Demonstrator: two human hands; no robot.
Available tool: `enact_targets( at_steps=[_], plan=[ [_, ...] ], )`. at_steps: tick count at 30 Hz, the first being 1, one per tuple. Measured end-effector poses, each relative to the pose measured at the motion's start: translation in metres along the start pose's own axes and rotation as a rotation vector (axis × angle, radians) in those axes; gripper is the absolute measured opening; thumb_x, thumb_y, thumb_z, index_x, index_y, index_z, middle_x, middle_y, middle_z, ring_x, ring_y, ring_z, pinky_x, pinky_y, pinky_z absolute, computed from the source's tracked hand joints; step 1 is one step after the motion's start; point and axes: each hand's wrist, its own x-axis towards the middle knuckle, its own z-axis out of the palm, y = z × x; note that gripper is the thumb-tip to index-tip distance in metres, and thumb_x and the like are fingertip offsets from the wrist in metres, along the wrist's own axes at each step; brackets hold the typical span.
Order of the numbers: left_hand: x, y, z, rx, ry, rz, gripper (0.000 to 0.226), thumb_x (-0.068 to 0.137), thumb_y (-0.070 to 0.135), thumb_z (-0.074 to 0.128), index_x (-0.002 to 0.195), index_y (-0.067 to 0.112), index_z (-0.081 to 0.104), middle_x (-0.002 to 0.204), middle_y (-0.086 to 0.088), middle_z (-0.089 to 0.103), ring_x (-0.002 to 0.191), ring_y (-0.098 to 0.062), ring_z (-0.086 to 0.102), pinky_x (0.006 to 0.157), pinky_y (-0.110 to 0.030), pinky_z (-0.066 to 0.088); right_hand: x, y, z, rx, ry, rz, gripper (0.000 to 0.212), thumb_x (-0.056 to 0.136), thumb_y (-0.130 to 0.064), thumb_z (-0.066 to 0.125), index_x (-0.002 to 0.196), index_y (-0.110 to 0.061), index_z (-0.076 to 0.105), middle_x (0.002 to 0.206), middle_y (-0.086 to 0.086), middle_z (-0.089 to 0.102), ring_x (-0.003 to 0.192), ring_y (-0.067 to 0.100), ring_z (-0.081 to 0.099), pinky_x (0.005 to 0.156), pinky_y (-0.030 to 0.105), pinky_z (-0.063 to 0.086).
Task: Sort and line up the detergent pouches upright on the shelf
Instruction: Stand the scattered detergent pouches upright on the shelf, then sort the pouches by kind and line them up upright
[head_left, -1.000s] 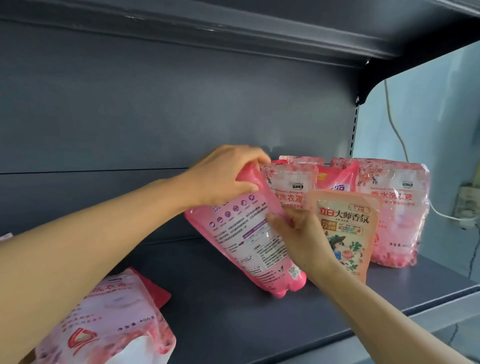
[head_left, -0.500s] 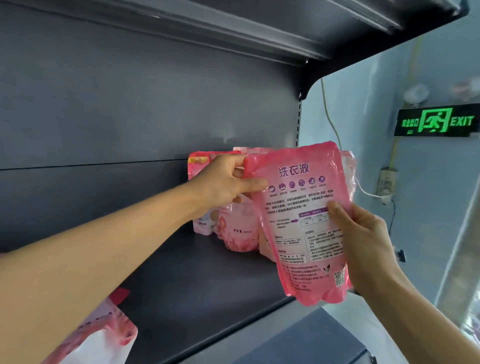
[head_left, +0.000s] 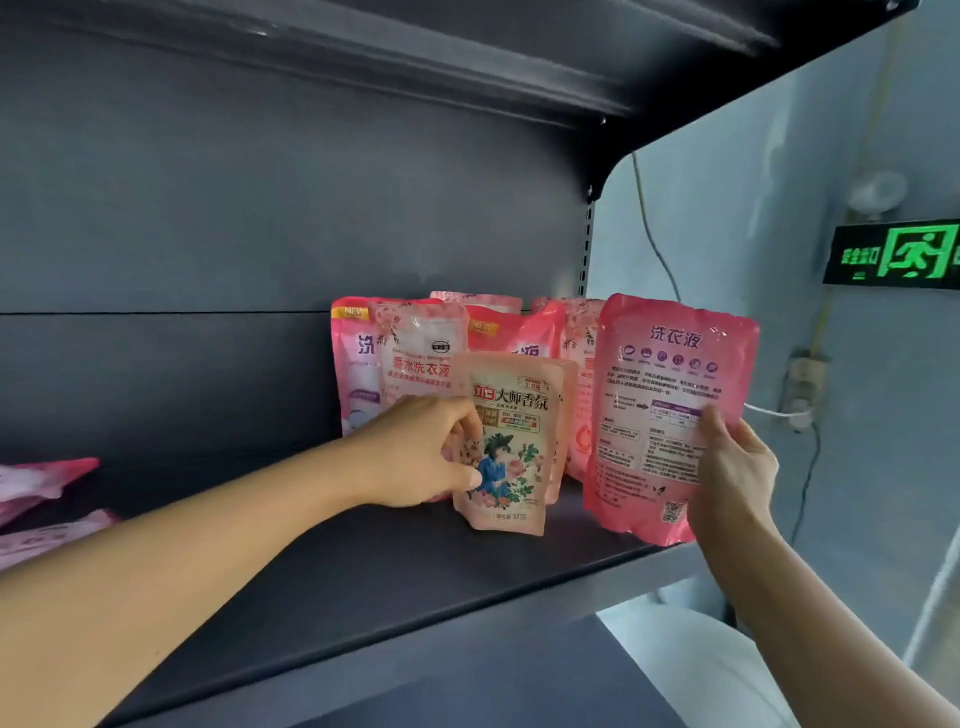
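My right hand (head_left: 737, 467) holds a pink detergent pouch (head_left: 665, 410) upright at the right end of the dark shelf (head_left: 363, 582), its printed back facing me. My left hand (head_left: 421, 452) pinches the left edge of a small peach pouch with a flower picture (head_left: 514, 441), which stands in front of the row. Behind it several pink pouches (head_left: 415, 358) stand upright against the back panel.
More pink pouches (head_left: 36, 499) lie flat at the shelf's left end. An upper shelf (head_left: 415, 62) hangs overhead. A green exit sign (head_left: 898, 254), a cable and a socket (head_left: 802, 384) are on the wall to the right.
My left hand let go of the pink pouch and moved down to the small peach pouch. My right hand brought the pink pouch to the shelf's right end.
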Motion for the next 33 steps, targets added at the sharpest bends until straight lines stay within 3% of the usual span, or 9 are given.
enact_targets(
  at_steps=[4, 9, 13, 15, 20, 23, 26, 29, 33],
  plan=[
    [-0.004, 0.005, 0.011, 0.065, 0.011, -0.047, 0.032, 0.083, 0.034, 0.067, 0.111, 0.031, 0.052, 0.119, 0.007, 0.053, 0.109, -0.013, 0.050, 0.093, -0.032, 0.043, 0.020, 0.021, 0.006, 0.004, -0.025, -0.001, 0.021, 0.096, -0.022, 0.051, 0.079, -0.020, 0.063, 0.078, -0.001, 0.067, 0.069, 0.016, 0.065, 0.065, 0.031, 0.054],
    [-0.009, 0.007, 0.021, 0.074, 0.037, -0.109, 0.031, 0.083, 0.035, 0.067, 0.108, 0.034, 0.049, 0.123, 0.010, 0.051, 0.115, -0.012, 0.046, 0.097, -0.036, 0.043, 0.030, 0.037, 0.016, -0.035, -0.082, -0.082, 0.019, 0.097, -0.020, 0.050, 0.085, -0.015, 0.063, 0.075, -0.006, 0.066, 0.059, 0.005, 0.064, 0.053, 0.018, 0.053],
    [-0.013, 0.010, 0.026, 0.094, 0.048, -0.143, 0.036, 0.084, 0.036, 0.066, 0.116, 0.030, 0.049, 0.127, 0.009, 0.049, 0.115, -0.012, 0.045, 0.099, -0.038, 0.042, 0.031, 0.044, 0.012, -0.194, -0.145, -0.167, 0.020, 0.098, -0.019, 0.046, 0.093, -0.005, 0.059, 0.083, 0.012, 0.066, 0.074, 0.024, 0.063, 0.065, 0.034, 0.056],
    [-0.016, 0.011, 0.027, 0.093, 0.056, -0.157, 0.036, 0.085, 0.035, 0.065, 0.116, 0.029, 0.049, 0.129, 0.009, 0.049, 0.116, -0.011, 0.045, 0.099, -0.039, 0.042, 0.033, 0.043, 0.008, -0.415, -0.183, -0.251, 0.012, 0.095, -0.015, 0.049, 0.101, -0.006, 0.054, 0.091, 0.012, 0.059, 0.092, 0.034, 0.059, 0.073, 0.038, 0.047],
    [-0.023, 0.010, 0.029, 0.073, 0.065, -0.190, 0.035, 0.084, 0.034, 0.066, 0.115, 0.029, 0.049, 0.129, 0.008, 0.051, 0.116, -0.011, 0.048, 0.098, -0.039, 0.044, 0.009, 0.033, -0.006, -0.734, -0.217, -0.608, 0.073, 0.078, -0.003, 0.068, 0.139, -0.008, 0.028, 0.139, 0.014, 0.031, 0.130, 0.027, 0.026, 0.110, 0.035, 0.023],
    [-0.031, 0.006, 0.029, 0.079, 0.076, -0.216, 0.039, 0.085, 0.034, 0.066, 0.119, 0.028, 0.048, 0.129, 0.008, 0.051, 0.115, -0.012, 0.050, 0.097, -0.040, 0.045, -0.019, 0.024, -0.006, -0.739, -0.297, -0.842, 0.071, 0.074, -0.001, 0.070, 0.136, -0.006, 0.036, 0.139, 0.014, 0.033, 0.126, 0.026, 0.027, 0.107, 0.035, 0.025],
    [-0.045, -0.001, 0.025, 0.079, 0.101, -0.252, 0.041, 0.085, 0.034, 0.065, 0.122, 0.029, 0.047, 0.128, 0.009, 0.051, 0.115, -0.012, 0.050, 0.098, -0.041, 0.044, -0.048, 0.021, 0.008, -0.772, -0.534, -0.958, 0.053, 0.075, -0.003, 0.070, 0.125, -0.008, 0.051, 0.132, 0.010, 0.044, 0.122, 0.024, 0.036, 0.100, 0.034, 0.035],
    [-0.065, -0.013, 0.017, 0.088, 0.144, -0.280, 0.041, 0.085, 0.035, 0.065, 0.122, 0.030, 0.048, 0.128, 0.011, 0.051, 0.116, -0.010, 0.049, 0.099, -0.041, 0.044, -0.075, 0.025, 0.027, -0.794, -0.747, -0.979, 0.040, 0.078, -0.005, 0.067, 0.116, -0.008, 0.059, 0.126, 0.007, 0.050, 0.117, 0.027, 0.046, 0.089, 0.037, 0.046],
    [-0.101, -0.037, -0.003, 0.144, 0.207, -0.318, 0.038, 0.084, 0.036, 0.064, 0.119, 0.030, 0.050, 0.123, 0.013, 0.054, 0.114, -0.011, 0.051, 0.097, -0.040, 0.045, -0.112, 0.035, 0.056, -0.765, -0.885, -0.966, 0.034, 0.081, -0.010, 0.064, 0.115, -0.009, 0.061, 0.124, 0.004, 0.051, 0.112, 0.024, 0.052, 0.086, 0.032, 0.046]
  ],
)
